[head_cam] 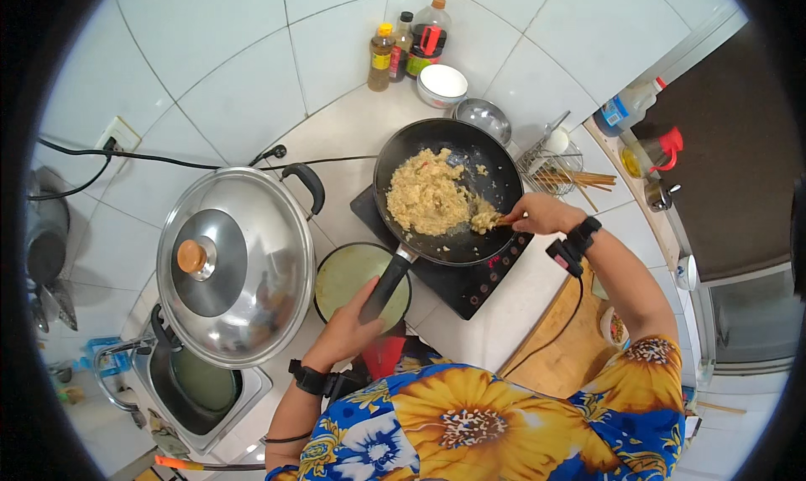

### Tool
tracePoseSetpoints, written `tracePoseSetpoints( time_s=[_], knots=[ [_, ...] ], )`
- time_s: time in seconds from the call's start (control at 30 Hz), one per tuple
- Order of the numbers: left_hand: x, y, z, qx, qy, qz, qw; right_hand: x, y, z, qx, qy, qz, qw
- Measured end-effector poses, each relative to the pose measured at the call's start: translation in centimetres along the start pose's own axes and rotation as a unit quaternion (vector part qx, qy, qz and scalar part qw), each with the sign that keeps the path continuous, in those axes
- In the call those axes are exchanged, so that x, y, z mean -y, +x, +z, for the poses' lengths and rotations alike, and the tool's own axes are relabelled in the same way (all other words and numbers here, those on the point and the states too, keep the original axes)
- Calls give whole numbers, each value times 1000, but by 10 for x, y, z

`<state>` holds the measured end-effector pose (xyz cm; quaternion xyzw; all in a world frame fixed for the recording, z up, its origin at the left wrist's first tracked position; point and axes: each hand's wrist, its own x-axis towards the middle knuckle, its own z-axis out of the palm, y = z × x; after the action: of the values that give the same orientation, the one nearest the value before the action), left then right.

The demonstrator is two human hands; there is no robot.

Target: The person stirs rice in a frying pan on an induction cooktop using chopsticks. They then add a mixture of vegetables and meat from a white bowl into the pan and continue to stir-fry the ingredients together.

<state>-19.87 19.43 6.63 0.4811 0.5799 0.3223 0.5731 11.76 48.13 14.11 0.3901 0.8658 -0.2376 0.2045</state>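
A black frying pan point(494, 172) sits over a black induction cooktop point(463, 292) that has lit red digits. Inside it lies a heap of yellowish, crumbly cooked food point(425, 194), bunched mostly towards the left. My left hand point(352, 327) is wrapped around the pan's black handle. At the pan's right rim my right hand point(544, 215) grips a utensil by its thin brownish handle point(505, 220). Food covers the utensil's working end, so its shape is hidden. Below the pan handle stands a round, dark-rimmed vessel point(362, 270) with a pale green inside.
Left of the pan is a large lidded steel pot point(264, 279), beside a sink point(208, 424). Sauce bottles point(380, 59), a white bowl point(442, 84) and a steel bowl point(483, 119) stand behind. A wire utensil basket point(551, 166) and a wooden board point(551, 349) are on the right.
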Motion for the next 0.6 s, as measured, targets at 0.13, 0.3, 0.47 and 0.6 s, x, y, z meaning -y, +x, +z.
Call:
tracePoseSetpoints(
  time_s=[0.13,0.3,0.47,0.6],
  knots=[
    [-9,1,-5,23,-12,-6,1000,1,8,18,-105,22,13,994],
    [0,2,-4,19,-10,-1,1000,-4,-4,17,-16,53,-2,998],
    [-6,0,-6,29,-10,-23,999,-2,21,28,-172,32,48,983],
    [-3,2,-7,24,-9,-11,1000,-4,21,-9,-108,-67,10,992]
  ],
)
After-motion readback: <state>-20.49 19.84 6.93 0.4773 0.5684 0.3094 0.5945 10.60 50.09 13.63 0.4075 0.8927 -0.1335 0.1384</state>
